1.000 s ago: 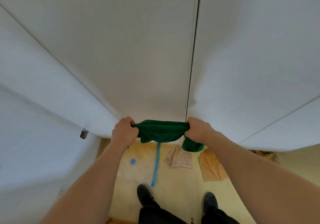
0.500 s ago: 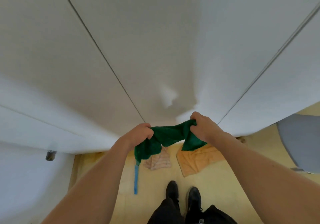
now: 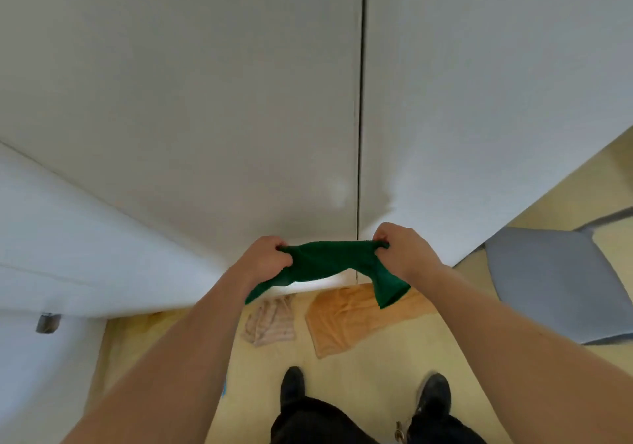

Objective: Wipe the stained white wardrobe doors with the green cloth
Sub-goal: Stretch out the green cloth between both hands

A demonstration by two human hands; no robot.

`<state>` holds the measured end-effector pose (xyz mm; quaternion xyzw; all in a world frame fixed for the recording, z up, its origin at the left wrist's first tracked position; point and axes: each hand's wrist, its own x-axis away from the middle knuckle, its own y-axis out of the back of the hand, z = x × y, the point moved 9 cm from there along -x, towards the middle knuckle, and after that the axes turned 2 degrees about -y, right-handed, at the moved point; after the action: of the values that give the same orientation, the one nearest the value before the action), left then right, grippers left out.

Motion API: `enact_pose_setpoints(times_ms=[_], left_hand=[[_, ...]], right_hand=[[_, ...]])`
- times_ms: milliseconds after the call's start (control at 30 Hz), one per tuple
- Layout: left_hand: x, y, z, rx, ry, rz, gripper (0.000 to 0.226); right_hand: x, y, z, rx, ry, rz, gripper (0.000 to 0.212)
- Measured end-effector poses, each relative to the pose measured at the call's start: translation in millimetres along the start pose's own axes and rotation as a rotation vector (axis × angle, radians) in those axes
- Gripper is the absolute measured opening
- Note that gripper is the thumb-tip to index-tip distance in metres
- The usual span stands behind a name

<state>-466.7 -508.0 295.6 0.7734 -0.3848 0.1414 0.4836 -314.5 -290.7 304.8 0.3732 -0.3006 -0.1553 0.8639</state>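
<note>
A green cloth [image 3: 329, 262] hangs stretched between both my hands, in front of the white wardrobe doors [image 3: 239, 101]. My left hand [image 3: 263, 260] grips its left end in a fist, and a corner droops below that hand. My right hand [image 3: 400, 250] grips the right end, with a longer flap hanging down past the wrist. A dark vertical gap [image 3: 359, 118] splits the two doors just above the cloth. A faint pale smudge [image 3: 339, 191] shows on the left door near the gap. The cloth is held clear of the doors.
On the yellow floor below lie a striped beige cloth [image 3: 270, 320] and an orange cloth [image 3: 346, 320]. A grey chair seat [image 3: 551, 282] stands at the right. My black shoes [image 3: 435, 392] are at the bottom. A small metal fitting [image 3: 48, 323] sits low on the left panel.
The view has swung, so the door gap now runs straight up above the cloth. My hands have moved apart and pulled the cloth out level and wider.
</note>
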Motion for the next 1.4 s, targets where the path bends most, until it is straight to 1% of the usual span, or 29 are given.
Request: enact_pose_setpoints(times_ms=[133, 267, 467, 567, 667, 767, 867, 967, 1033, 1133, 1233, 1333, 1400], left_hand=[[10.8, -36.3, -58.4, -0.038, -0.008, -0.106, 0.012], [6.7, -79.6, -114.4, -0.061, -0.027, -0.120, 0.013], [-20.1, -145.1, -165.7, 0.014, 0.004, -0.037, 0.010], [-22.6, -180.0, -186.2, 0.102, 0.070, 0.048, 0.010], [-19.1, -217.1, -213.6, 0.215, 0.126, 0.110, 0.010], [-20.9, -241.7, -246.2, 0.305, 0.158, 0.087, 0.009], [-18.4, -266.9, -276.8, 0.390, 0.201, 0.051, 0.012], [-20.4, -293.6, -304.6, 0.423, 0.222, 0.046, 0.016], [-21.5, -312.6, -316.0, 0.488, 0.235, 0.072, 0.017], [-34.2, -351.5, -342.8, 0.571, 0.231, 0.150, 0.019], [-50.5, -388.4, -365.3, 0.604, 0.214, 0.204, 0.020], [-62.1, -428.4, -383.9, 0.620, 0.251, 0.266, 0.020], [-69.1, -450.9, -396.3, 0.626, 0.267, 0.280, 0.020]], right_hand=[[4.8, 39.2, -57.9, 0.022, -0.010, 0.001, 0.013], [7.4, 74.6, -114.2, -0.002, -0.067, -0.011, 0.018], [9.7, 112.9, -185.2, -0.088, -0.187, -0.060, 0.019], [10.4, 127.2, -219.4, -0.122, -0.226, -0.039, 0.018], [12.8, 145.8, -258.5, -0.102, -0.252, -0.001, 0.018], [7.7, 163.1, -296.1, -0.135, -0.277, 0.040, 0.017], [-2.5, 176.1, -330.2, -0.138, -0.277, 0.120, 0.024], [-12.7, 197.2, -356.1, -0.109, -0.297, 0.156, 0.020], [-16.5, 205.8, -366.9, -0.089, -0.347, 0.192, 0.018], [-26.8, 222.9, -398.0, -0.105, -0.403, 0.168, 0.028], [-37.7, 232.4, -434.8, -0.087, -0.434, 0.153, 0.026], [-48.0, 234.6, -474.5, -0.096, -0.474, 0.158, 0.022], [-58.4, 232.6, -497.6, -0.132, -0.472, 0.175, 0.019]])
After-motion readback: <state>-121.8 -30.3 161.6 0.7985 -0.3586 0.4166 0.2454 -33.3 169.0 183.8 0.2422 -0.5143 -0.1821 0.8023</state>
